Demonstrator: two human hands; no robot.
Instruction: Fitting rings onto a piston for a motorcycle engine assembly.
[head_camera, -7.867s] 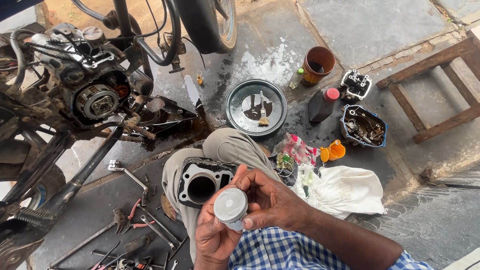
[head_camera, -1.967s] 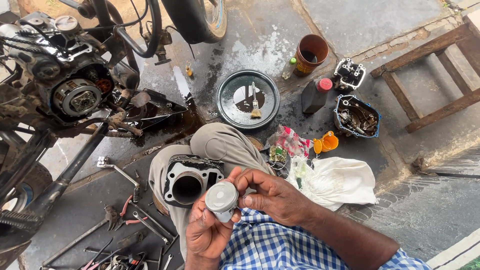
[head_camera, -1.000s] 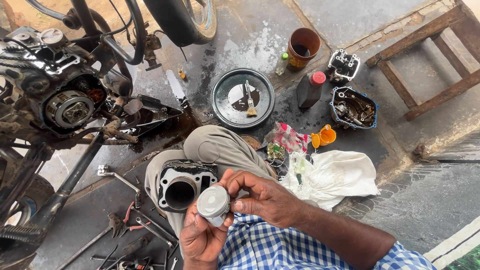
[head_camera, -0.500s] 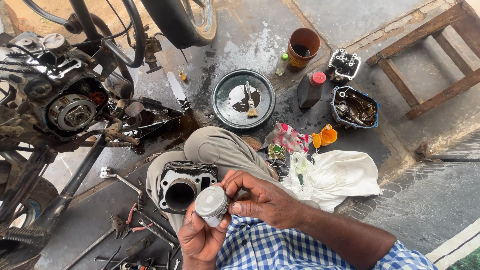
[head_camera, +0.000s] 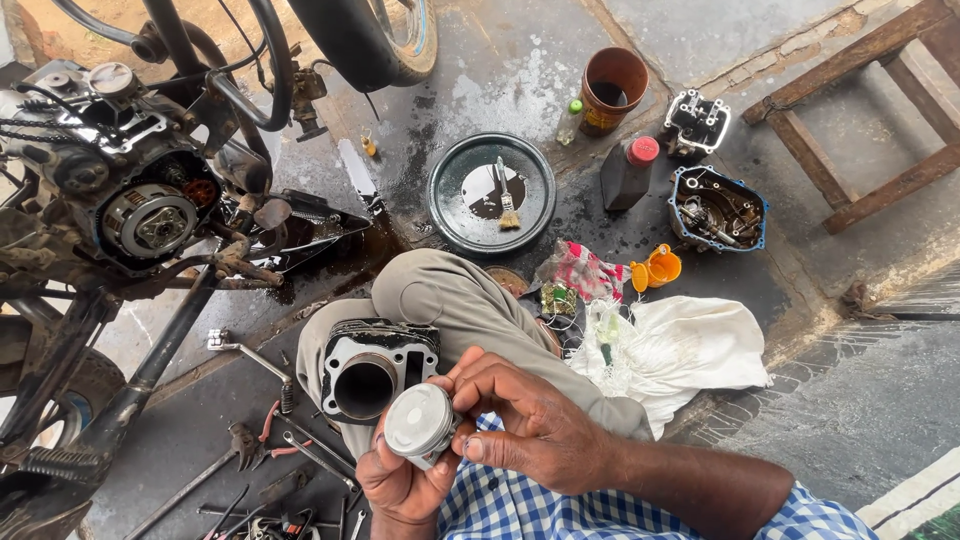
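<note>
Piston: a silvery metal piston (head_camera: 420, 424) sits low in the frame, crown facing up, above the person's lap and checked blue shirt (head_camera: 520, 505).
Left hand: the left hand (head_camera: 400, 485) cups the piston from below, fingers wrapped up around its skirt in a firm grasp.
Right hand: the right hand (head_camera: 525, 420) comes in from the right, fingertips pinched against the piston's side; what exactly they press on cannot be told.
Cylinder block: a finned engine cylinder (head_camera: 372, 368) rests on the person's bent knee, bore open, just beside the piston and to its upper left.
Floor tools: spanners and pliers (head_camera: 265, 445) lie scattered on the dark floor to the left of the knee.
Motorcycle: a stripped motorcycle engine (head_camera: 130, 205) with its clutch exposed stands at left, the tyre (head_camera: 370, 40) above it.
Pan: a round green pan (head_camera: 492, 192) holding a small brush lies ahead of the knee on oil-stained concrete.
Right side: a dark bottle with a red cap (head_camera: 628, 172), a brown cup (head_camera: 613, 88), an engine cover full of small parts (head_camera: 718, 208), a white cloth (head_camera: 685, 350) and a wooden stool (head_camera: 860, 110).
</note>
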